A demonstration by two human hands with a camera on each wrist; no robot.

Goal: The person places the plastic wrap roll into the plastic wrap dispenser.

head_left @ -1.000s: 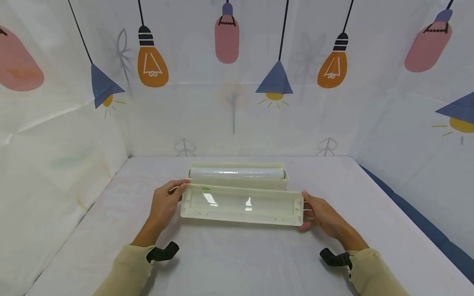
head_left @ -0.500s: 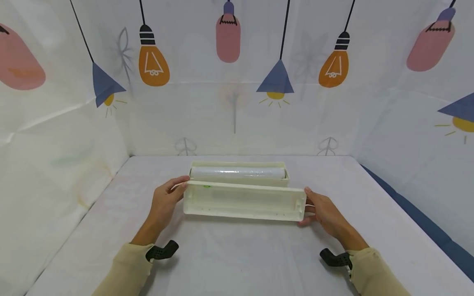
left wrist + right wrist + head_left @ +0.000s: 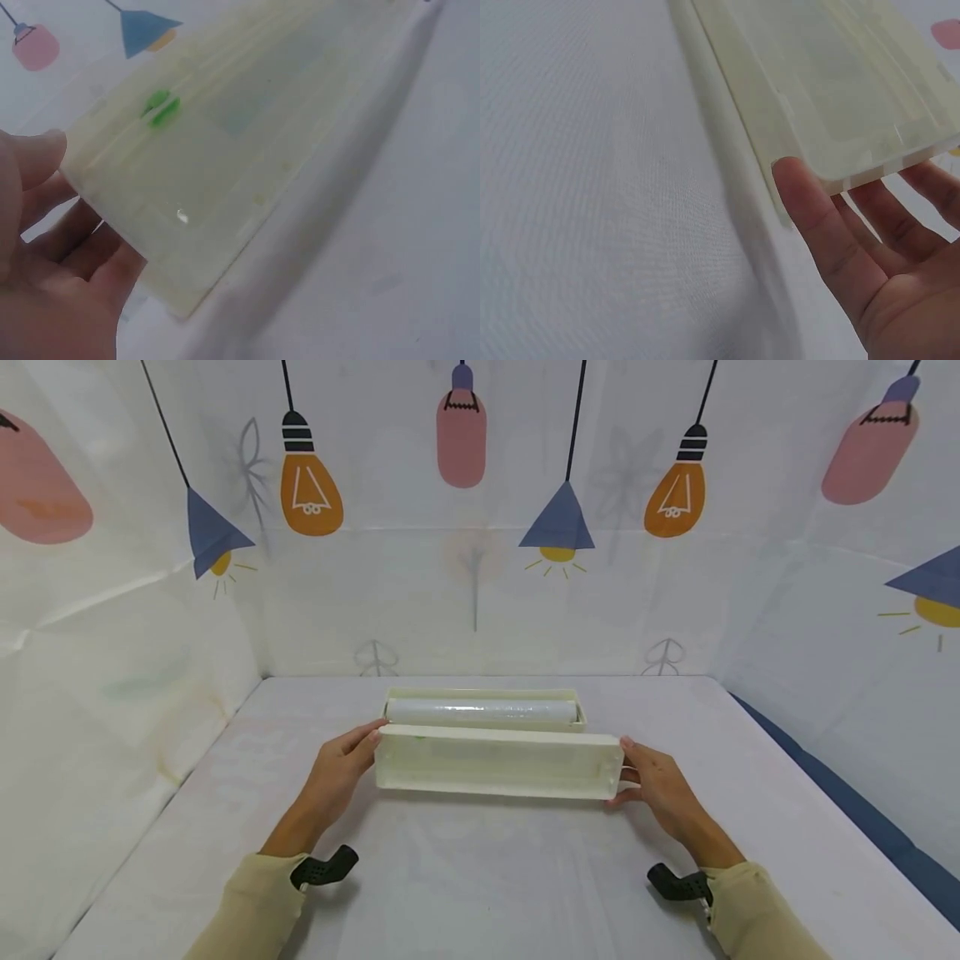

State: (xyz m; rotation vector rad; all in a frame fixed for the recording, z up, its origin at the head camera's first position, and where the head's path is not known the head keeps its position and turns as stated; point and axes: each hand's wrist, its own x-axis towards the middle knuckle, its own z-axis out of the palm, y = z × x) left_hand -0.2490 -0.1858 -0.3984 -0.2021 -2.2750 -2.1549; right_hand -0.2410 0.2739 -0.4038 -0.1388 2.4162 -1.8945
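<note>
A long cream translucent plastic lid (image 3: 498, 764) is held tilted up just above the table by both hands. My left hand (image 3: 337, 772) pinches its left end, thumb and fingers at the corner. The right end is gripped by my right hand (image 3: 660, 785); in the right wrist view the thumb (image 3: 810, 202) lies against the corner and the other fingers are behind the end. Close behind the lid stands a matching long box (image 3: 480, 693), and a shiny roll of plastic wrap (image 3: 480, 710) lies in it. The lid hides the lower front of the box.
A white cloth covers the table (image 3: 480, 877). White curtains printed with lamps (image 3: 557, 518) and bulbs stand at the back and both sides. A blue strip (image 3: 847, 810) runs beyond the table's right edge. Black wrist mounts (image 3: 326, 867) stick out from both sleeves.
The lid has tipped, its lower edge rising, so its face now looks narrower and the bright reflections on it are gone. Both hands have kept hold and shifted slightly. The box stays put.
</note>
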